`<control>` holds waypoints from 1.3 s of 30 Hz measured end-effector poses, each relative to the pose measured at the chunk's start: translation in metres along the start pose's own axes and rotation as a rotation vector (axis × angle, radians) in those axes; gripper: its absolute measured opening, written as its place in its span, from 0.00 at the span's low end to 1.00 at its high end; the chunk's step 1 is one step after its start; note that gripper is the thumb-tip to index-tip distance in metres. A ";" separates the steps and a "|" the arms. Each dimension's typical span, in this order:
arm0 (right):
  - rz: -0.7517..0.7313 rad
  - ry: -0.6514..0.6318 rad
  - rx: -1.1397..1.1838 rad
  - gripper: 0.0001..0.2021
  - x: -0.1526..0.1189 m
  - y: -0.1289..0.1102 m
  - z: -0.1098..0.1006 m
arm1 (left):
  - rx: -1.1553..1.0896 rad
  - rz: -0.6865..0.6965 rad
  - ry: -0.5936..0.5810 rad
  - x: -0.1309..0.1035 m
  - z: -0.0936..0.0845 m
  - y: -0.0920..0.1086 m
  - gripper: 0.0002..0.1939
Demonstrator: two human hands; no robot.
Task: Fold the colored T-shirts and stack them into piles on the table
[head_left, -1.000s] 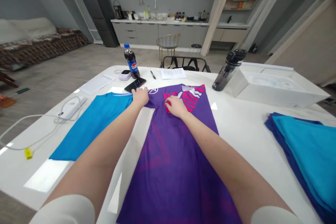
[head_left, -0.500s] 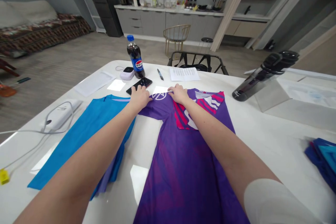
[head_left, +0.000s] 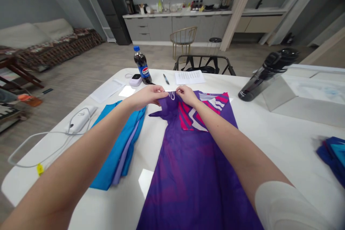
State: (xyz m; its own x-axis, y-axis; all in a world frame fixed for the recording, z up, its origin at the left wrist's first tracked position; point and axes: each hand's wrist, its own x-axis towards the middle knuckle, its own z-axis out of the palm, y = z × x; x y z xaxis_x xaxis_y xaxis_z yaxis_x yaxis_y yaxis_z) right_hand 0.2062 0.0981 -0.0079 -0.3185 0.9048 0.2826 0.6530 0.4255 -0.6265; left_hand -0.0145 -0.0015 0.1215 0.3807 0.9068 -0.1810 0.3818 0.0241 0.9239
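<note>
The purple shirt (head_left: 194,176) lies on the white table (head_left: 272,158) straight in front of the person, its collar at the far end and its body running down toward the near edge of the view. The left hand (head_left: 152,96) is closed in a pinch on the far left part of the purple shirt, which is bunched and partly raised there. The right hand (head_left: 187,95) is narrow too, thumb and fingers pinching the cloth just beside the left hand, near a white printed mark. A pink-and-red section with white stripes shows beside the collar; it seems to be a folded-over part of the purple shirt, though the right hand and forearm cover some of it. Left of the purple shirt, and apart from its body, lies a blue garment (head_left: 114,161) with a lilac strip of cloth along it, partly behind the left forearm. Farther left are a white power strip (head_left: 79,120) and its cable (head_left: 23,164). Beyond the purple shirt stand a cola bottle (head_left: 143,68) and a small lilac device (head_left: 135,80), with a pen (head_left: 166,79) and a printed sheet (head_left: 189,77). To its right are a dark tumbler (head_left: 260,77), a white box (head_left: 302,100) and, farther over, blue folded cloth (head_left: 332,160).
</note>
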 end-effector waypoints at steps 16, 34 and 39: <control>0.349 -0.068 -0.169 0.26 -0.147 0.082 -0.117 | 1.196 0.102 0.026 0.147 0.109 -0.049 0.20; 0.288 0.089 0.001 0.05 -0.158 0.030 -0.108 | 0.865 0.100 0.230 0.135 0.082 -0.066 0.09; 0.444 0.211 0.103 0.06 -0.146 0.042 -0.164 | 0.689 0.241 0.296 0.143 0.108 -0.031 0.08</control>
State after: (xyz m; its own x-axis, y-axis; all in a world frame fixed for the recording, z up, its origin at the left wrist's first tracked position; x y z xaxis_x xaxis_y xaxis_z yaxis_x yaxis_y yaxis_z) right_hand 0.3931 -0.0140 0.0435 0.1279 0.9860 0.1067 0.6192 0.0046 -0.7852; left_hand 0.1197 0.0823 0.0305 0.3166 0.9304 0.1847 0.7903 -0.3664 0.4912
